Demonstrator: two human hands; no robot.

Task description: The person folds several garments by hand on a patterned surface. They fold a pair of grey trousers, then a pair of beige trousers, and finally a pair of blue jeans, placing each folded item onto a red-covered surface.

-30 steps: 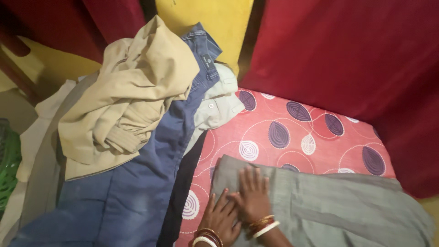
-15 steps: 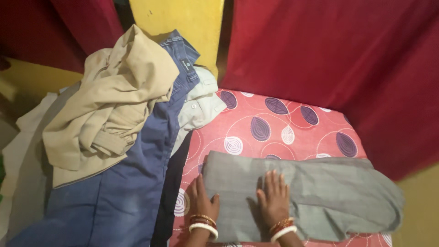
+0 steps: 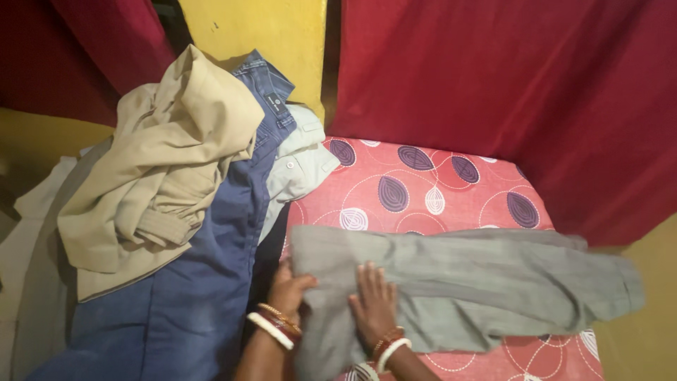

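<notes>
1. A red bed sheet (image 3: 423, 197) with purple leaf shapes and white circles covers the bed.
2. Blue jeans (image 3: 211, 268) lie stretched out on the left side.
3. A tan, crumpled piece of clothing (image 3: 155, 176) sits on top of the jeans.
4. A pale shirt (image 3: 300, 166) with a button peeks out from under the jeans and touches the sheet.
5. A big dark red curtain (image 3: 493, 85) hangs behind the bed.
6. A yellow wall (image 3: 261, 28) shows between the red cloths.

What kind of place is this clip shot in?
Probably a room in a home, perhaps a bedroom: a patterned red mattress against red curtains, a heap of clothes beside it, both hands on a grey garment.
</notes>
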